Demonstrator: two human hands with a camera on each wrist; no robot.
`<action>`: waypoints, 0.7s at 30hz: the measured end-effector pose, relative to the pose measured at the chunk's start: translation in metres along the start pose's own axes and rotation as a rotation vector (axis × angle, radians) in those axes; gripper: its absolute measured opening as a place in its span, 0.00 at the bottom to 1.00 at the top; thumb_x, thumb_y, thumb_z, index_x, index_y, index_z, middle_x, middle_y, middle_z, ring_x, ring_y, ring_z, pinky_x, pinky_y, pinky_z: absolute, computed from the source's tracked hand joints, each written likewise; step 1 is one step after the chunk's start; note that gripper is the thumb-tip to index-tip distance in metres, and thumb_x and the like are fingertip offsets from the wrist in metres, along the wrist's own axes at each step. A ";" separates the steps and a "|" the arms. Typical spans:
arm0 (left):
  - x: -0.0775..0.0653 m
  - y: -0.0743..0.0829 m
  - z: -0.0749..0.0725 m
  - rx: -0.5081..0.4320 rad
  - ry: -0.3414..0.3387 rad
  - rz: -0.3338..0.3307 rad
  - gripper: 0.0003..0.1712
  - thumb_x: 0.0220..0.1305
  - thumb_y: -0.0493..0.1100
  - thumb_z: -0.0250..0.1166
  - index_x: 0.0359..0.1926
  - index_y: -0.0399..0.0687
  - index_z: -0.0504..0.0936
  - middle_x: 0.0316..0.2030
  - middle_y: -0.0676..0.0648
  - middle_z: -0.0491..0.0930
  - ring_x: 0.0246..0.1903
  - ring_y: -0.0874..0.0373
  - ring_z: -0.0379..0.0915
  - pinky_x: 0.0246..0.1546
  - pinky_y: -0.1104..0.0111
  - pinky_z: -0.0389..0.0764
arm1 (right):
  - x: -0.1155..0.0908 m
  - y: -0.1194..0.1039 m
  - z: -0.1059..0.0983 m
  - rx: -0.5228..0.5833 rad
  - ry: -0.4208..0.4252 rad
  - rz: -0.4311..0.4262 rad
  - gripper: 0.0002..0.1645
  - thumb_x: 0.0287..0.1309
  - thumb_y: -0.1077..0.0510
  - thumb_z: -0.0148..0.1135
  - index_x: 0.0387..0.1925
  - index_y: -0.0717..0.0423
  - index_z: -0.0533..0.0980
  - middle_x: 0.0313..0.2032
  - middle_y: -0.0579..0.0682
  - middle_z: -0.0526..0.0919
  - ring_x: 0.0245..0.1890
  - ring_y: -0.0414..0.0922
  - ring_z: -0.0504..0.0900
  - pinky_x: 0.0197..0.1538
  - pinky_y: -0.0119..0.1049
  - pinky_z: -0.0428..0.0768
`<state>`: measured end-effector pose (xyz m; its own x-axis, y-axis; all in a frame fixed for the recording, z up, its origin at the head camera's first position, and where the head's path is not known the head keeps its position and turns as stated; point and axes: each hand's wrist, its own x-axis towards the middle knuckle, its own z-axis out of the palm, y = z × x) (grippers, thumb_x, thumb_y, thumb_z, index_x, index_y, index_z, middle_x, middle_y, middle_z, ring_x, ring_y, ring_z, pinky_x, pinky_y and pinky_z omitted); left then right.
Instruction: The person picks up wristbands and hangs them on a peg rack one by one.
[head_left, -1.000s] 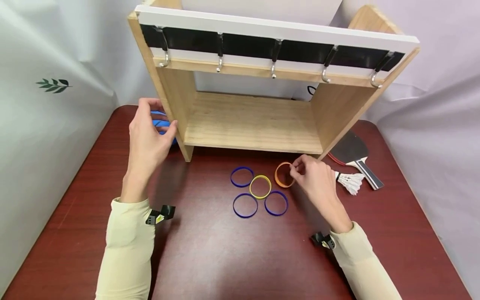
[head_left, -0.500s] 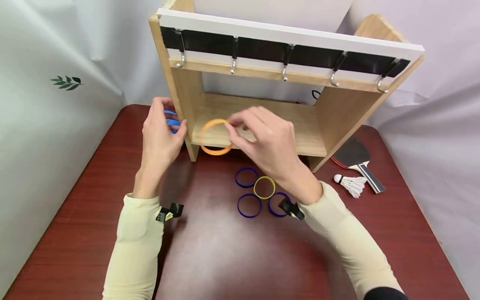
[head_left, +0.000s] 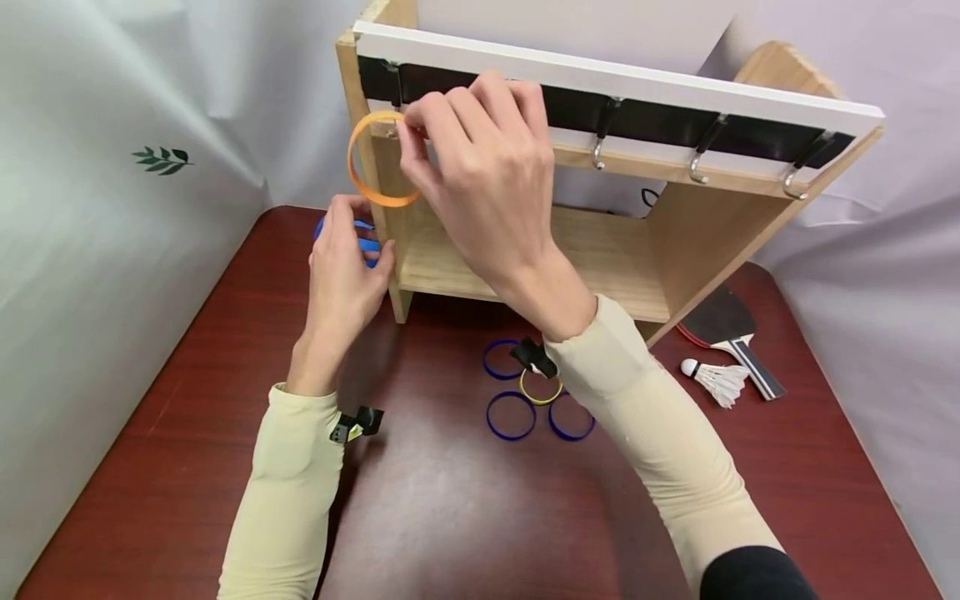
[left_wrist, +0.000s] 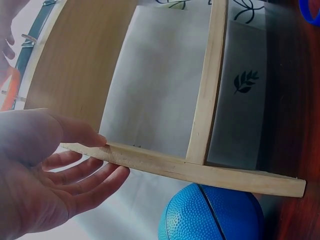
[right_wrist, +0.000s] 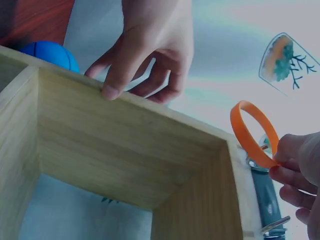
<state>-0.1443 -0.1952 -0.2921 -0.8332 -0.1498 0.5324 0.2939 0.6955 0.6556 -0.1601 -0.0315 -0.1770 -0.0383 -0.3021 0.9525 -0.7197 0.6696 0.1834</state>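
Observation:
My right hand [head_left: 487, 167] pinches an orange silicone wristband [right_wrist: 245, 135] between thumb and fingertips. It holds the band upright at the left end of the hook rail, where the band overlaps the leftmost metal hook [head_left: 395, 87] in the head view. The fingers partly cover that hook and hide the second one. My left hand [head_left: 341, 279] grips the front edge of the left side panel [left_wrist: 150, 160] of a wooden shelf. In the left wrist view its thumb lies on the inner side and its fingers curl along the outside.
Blue wristbands [head_left: 511, 416] and a yellow one [head_left: 542, 402] lie on the dark red table [head_left: 442, 517]. A blue ball [left_wrist: 215, 212] sits outside the left panel. To the right are a shuttlecock [head_left: 718, 382] and a table tennis paddle [head_left: 720, 321]. More hooks [head_left: 699, 171] jut out frontward.
My right hand has picked the orange wristband off the table and carried it up and left to the leftmost hook. My left hand keeps its grip on the panel. The head view has shifted.

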 end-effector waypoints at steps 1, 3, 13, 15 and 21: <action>0.000 0.000 0.000 0.002 0.002 0.002 0.24 0.60 0.35 0.67 0.54 0.39 0.68 0.47 0.40 0.73 0.42 0.51 0.77 0.38 0.62 0.81 | 0.000 0.001 0.001 -0.020 -0.001 0.001 0.19 0.68 0.60 0.47 0.26 0.59 0.80 0.24 0.50 0.81 0.31 0.50 0.74 0.46 0.41 0.70; 0.000 0.001 0.001 0.005 0.004 0.005 0.24 0.60 0.35 0.67 0.55 0.39 0.68 0.47 0.40 0.73 0.42 0.51 0.77 0.38 0.62 0.81 | -0.002 0.001 0.003 -0.055 -0.014 0.003 0.20 0.67 0.60 0.46 0.25 0.59 0.80 0.23 0.50 0.80 0.30 0.50 0.74 0.47 0.41 0.70; 0.000 -0.001 0.001 0.016 0.011 0.003 0.24 0.60 0.36 0.67 0.54 0.39 0.68 0.48 0.39 0.73 0.42 0.51 0.77 0.39 0.62 0.82 | -0.008 0.005 0.005 -0.127 -0.122 -0.002 0.19 0.68 0.59 0.46 0.26 0.59 0.80 0.23 0.50 0.81 0.32 0.50 0.74 0.50 0.42 0.70; -0.001 -0.002 0.001 0.013 0.012 -0.001 0.24 0.60 0.36 0.67 0.54 0.39 0.68 0.47 0.40 0.73 0.42 0.52 0.78 0.39 0.62 0.82 | -0.008 0.005 -0.001 -0.109 -0.119 -0.011 0.19 0.68 0.55 0.50 0.28 0.59 0.81 0.25 0.50 0.82 0.33 0.50 0.74 0.50 0.43 0.69; 0.001 -0.001 0.002 0.001 0.016 0.015 0.23 0.60 0.35 0.66 0.54 0.38 0.68 0.47 0.40 0.73 0.41 0.53 0.77 0.38 0.64 0.82 | -0.010 0.010 -0.049 0.052 -0.004 0.004 0.15 0.63 0.52 0.61 0.31 0.61 0.82 0.28 0.52 0.83 0.32 0.53 0.74 0.41 0.47 0.68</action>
<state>-0.1459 -0.1949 -0.2933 -0.8209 -0.1504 0.5509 0.3061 0.6984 0.6469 -0.1323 0.0113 -0.1727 -0.0436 -0.3023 0.9522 -0.7548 0.6344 0.1668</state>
